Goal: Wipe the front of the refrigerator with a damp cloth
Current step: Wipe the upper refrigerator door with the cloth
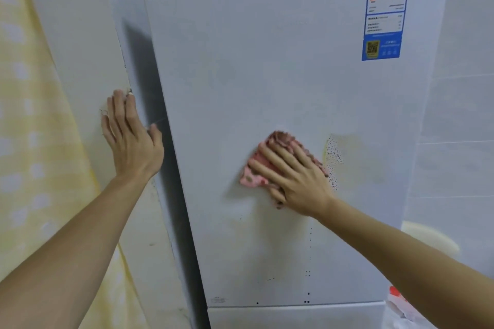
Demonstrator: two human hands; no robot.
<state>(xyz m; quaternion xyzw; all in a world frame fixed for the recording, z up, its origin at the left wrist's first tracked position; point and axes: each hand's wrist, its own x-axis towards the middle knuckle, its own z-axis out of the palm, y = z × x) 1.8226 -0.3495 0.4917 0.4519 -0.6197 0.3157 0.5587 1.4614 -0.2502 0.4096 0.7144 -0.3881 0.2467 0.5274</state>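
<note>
The white refrigerator front (267, 67) fills the middle of the view. My right hand (291, 173) lies flat on a crumpled pink cloth (254, 168) and presses it against the door at mid height. Just right of the cloth is a yellowish stain with dark specks (336, 155). More dark specks (307, 299) dot the door's lower part. My left hand (131, 136) rests flat, fingers apart, on the white wall panel (80, 48) beside the refrigerator's left edge and holds nothing.
A blue energy label (385, 10) is stuck at the door's upper right. A yellow patterned curtain (29, 141) hangs at the left. White tiled wall (459, 115) stands to the right. The lower door's top edge (294, 312) shows at the bottom.
</note>
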